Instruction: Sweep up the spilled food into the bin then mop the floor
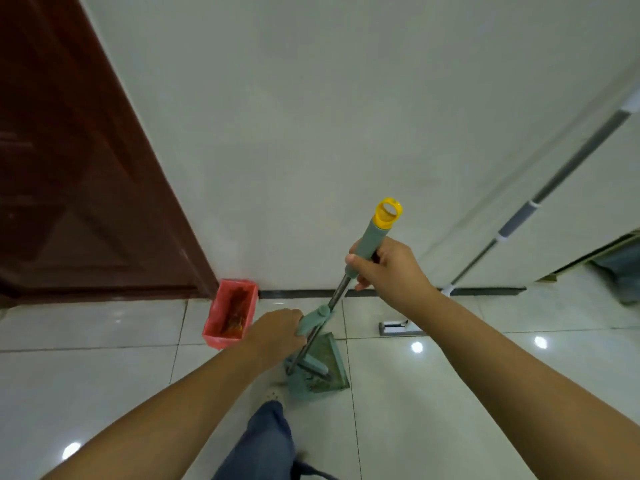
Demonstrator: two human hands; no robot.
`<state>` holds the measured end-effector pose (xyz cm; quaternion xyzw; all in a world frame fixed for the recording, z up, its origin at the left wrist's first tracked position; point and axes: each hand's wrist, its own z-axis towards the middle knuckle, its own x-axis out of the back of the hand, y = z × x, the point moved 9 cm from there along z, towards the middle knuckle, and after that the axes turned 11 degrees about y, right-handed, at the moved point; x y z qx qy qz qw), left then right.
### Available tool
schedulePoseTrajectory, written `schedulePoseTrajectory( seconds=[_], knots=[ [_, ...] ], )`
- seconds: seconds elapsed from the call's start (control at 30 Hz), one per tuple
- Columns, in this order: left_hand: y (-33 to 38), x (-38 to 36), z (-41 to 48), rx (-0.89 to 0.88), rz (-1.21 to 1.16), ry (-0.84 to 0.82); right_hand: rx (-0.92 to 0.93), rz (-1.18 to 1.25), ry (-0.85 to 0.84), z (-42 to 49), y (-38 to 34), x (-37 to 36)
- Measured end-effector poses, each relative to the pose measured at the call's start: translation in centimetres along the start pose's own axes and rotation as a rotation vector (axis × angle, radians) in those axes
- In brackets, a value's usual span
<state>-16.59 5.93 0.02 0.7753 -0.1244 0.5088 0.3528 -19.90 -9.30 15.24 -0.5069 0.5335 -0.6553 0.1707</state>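
Both hands closed on handles: right hand (393,271) wraps the broom (360,258) grip near its yellow cap, left hand (277,329) holds the dustpan (320,370) handle. Crumbs (275,393) sit just beside the pan's edge; bin (231,313) w/ red liner stands nearby by the wall. Best to keep the pan lip flat on the floor & use short strokes.

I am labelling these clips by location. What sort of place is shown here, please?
Probably an indoor hallway or room corner in a home or office: glossy tiled floor, plain white wall with a dark skirting strip, and a dark red-brown wooden door.
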Motion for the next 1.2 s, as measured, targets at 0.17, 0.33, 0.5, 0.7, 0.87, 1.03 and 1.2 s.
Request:
schedulePoseTrajectory(
  seconds=[0.17, 0.33, 0.5, 0.7, 0.87, 1.03, 1.2],
  knots=[
    [1.2, -0.3, 6.3, -0.065, 0.046, 0.008, -0.018, -0.069, 0.087, 4.0, 1.8, 2.2],
    [1.5, 0.3, 12.5, -0.138, 0.099, 0.022, -0.071, -0.102, 0.129, 9.0, 2.5, 3.0],
    [0.1, -0.2, 18.0, -0.120, 0.093, -0.028, -0.113, -0.127, 0.146, 13.8, 3.3, 2.7],
    [-0.9, -0.4, 22.6, -0.093, 0.155, -0.094, -0.169, -0.147, 0.147, 18.1, 4.9, 1.8],
    [-0.2, 0.1, 24.4, -0.094, 0.169, -0.074, -0.168, -0.145, 0.175, 20.4, 5.3, 2.3],
    [0.1, 0.3, 24.0, -0.042, 0.226, -0.058, -0.102, -0.331, 0.083, 20.5, 5.2, 1.9],
    [0.5, 1.2, 21.9, 0.064, 0.254, 0.000, -0.091, -0.427, -0.029, 17.0, 7.0, 2.7]
  ],
)
